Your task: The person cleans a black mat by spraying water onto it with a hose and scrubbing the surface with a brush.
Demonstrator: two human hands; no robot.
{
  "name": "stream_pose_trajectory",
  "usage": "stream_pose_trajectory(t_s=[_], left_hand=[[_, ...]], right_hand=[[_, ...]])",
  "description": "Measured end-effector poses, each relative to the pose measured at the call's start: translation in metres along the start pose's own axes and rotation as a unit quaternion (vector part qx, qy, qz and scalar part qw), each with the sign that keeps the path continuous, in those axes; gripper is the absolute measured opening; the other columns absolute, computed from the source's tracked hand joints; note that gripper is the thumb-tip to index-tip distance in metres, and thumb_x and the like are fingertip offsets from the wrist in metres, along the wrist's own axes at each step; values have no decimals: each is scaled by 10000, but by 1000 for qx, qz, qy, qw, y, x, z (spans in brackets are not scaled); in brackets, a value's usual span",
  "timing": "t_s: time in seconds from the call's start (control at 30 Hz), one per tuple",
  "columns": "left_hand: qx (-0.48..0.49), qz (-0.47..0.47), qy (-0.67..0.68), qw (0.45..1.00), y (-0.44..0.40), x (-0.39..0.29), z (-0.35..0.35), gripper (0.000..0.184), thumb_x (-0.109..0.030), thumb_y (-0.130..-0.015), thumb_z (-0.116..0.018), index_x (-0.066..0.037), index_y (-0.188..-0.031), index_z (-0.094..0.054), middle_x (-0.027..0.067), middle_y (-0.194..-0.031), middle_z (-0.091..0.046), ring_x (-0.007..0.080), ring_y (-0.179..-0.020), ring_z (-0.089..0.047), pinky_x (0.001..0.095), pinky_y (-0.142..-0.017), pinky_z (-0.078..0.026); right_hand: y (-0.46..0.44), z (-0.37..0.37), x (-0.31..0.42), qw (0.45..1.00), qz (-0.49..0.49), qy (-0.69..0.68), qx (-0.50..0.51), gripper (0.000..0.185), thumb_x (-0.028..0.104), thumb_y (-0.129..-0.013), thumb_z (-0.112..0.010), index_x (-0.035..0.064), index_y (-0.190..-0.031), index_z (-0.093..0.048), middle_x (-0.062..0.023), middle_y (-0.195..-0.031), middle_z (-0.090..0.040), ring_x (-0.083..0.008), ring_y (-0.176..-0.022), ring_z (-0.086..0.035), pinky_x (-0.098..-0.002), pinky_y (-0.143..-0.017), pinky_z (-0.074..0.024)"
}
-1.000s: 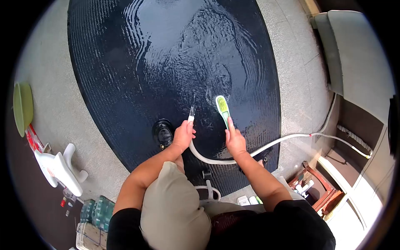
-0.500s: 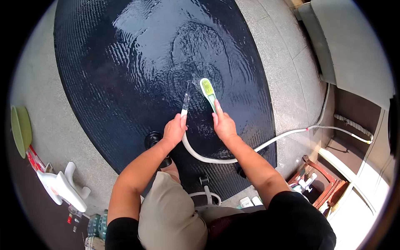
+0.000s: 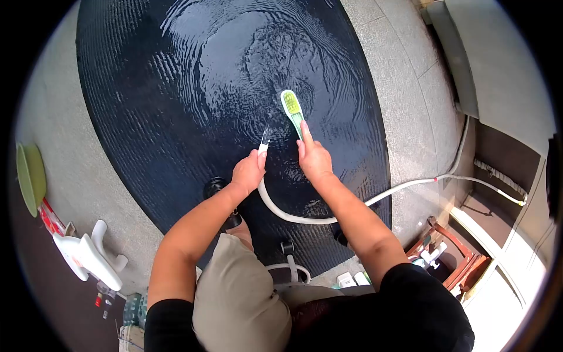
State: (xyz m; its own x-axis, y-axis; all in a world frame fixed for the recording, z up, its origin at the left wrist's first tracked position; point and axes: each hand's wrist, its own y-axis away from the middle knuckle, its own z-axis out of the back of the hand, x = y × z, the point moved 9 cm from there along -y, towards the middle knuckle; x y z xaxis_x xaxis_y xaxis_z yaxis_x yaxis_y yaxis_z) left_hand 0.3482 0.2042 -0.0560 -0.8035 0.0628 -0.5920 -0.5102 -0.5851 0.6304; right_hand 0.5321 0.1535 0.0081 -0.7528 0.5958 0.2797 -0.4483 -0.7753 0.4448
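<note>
My left hand [image 3: 249, 171] is closed round the end of a white hose [image 3: 287, 216], thumb near its mouth. Water [image 3: 266, 136] streams out of the hose forward onto a black ribbed mat [image 3: 141, 135], where it spreads in ripples. In my right hand [image 3: 315, 159] is a scrub brush [image 3: 292, 105] with a white and pale green body. Its yellow-green bristles face up, and the brush is held above the wet mat, to the right of the stream. My fingers wrap its handle, which is partly hidden by them.
The hose runs right, beneath my right forearm, to the wall side. A green basin [image 3: 30, 179] and a white plastic stool [image 3: 88, 258] are at the left. A reddish wooden chair [image 3: 454, 252] stands at the lower right. Grey paving [image 3: 404, 105] borders the mat.
The brush and my right hand have moved slightly forward. The hose end has shifted a little forward and right. Ripples have spread wider over the mat.
</note>
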Motion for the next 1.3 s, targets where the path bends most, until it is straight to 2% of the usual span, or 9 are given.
stream_pose_trajectory(t_s=[0.13,0.17,0.3,0.37,0.6,0.87,1.0,1.07,1.3], left_hand=[[10,9,12,1000,0,-2,0,353,-336,-1003,-334,-37,-910,-497,117,-676,-645,350,-725,-637,463,-712,-481],[27,14,37,999,-1,-7,3,391,-371,-996,-358,-18,-927,-512,232,-812,-641,418,-782,-621,520,-723,-473],[20,8,29,999,-3,-10,1,397,-374,-996,-353,-18,-935,-516,230,-812,-643,419,-781,-621,517,-723,-476],[16,21,-4,1000,-7,-4,-2,363,-348,-1003,-322,-39,-931,-496,107,-679,-645,337,-740,-640,452,-726,-479],[31,16,42,999,-4,-7,3,369,-355,-1007,-315,-41,-940,-497,101,-683,-649,325,-729,-645,446,-719,-481],[53,34,107,992,1,-6,1,375,-351,-1007,-311,-37,-926,-497,102,-694,-652,313,-721,-644,427,-709,-482],[16,51,109,993,6,-1,8,379,-358,-1006,-304,-43,-929,-501,91,-690,-652,295,-711,-645,415,-705,-484],[13,53,108,993,6,-3,10,381,-359,-1006,-301,-44,-929,-501,87,-689,-652,291,-702,-645,413,-700,-486],[29,54,117,991,6,4,3,381,-358,-1008,-297,-48,-942,-509,81,-703,-655,277,-678,-647,399,-692,-493]], right_hand=[[79,-28,-48,1000,-17,12,22,610,300,-942,-516,313,-1480,-229,-197,-769,-590,-380,-648,-621,-483,-618,-517],[80,-25,-48,1000,-13,28,1,613,297,-940,-520,319,-1479,-229,-196,-758,-585,-376,-632,-619,-480,-602,-518],[-21,15,4,999,1,50,3,553,314,-956,-479,283,-1467,-270,-207,-771,-615,-384,-680,-631,-481,-649,-512],[-65,38,25,998,36,16,-51,520,298,-960,-466,215,-1450,-311,-208,-787,-637,-387,-703,-629,-492,-662,-494],[60,-14,-5,999,33,13,-22,655,205,-865,-634,287,-1450,-350,-133,-705,-602,-323,-607,-630,-433,-572,-519],[-104,78,19,984,10,31,-175,499,286,-912,-554,280,-1393,-420,-146,-735,-623,-337,-657,-631,-454,-634,-504],[-36,49,43,989,98,11,-110,602,211,-866,-628,283,-1420,-403,-142,-686,-613,-330,-629,-633,-447,-597,-506],[-13,16,40,998,53,9,-26,610,220,-863,-633,297,-1421,-398,-151,-681,-609,-342,-628,-636,-458,-604,-513],[-118,91,68,973,67,41,-215,497,264,-893,-580,335,-1369,-456,-133,-693,-605,-333,-637,-635,-448,-595,-516]])
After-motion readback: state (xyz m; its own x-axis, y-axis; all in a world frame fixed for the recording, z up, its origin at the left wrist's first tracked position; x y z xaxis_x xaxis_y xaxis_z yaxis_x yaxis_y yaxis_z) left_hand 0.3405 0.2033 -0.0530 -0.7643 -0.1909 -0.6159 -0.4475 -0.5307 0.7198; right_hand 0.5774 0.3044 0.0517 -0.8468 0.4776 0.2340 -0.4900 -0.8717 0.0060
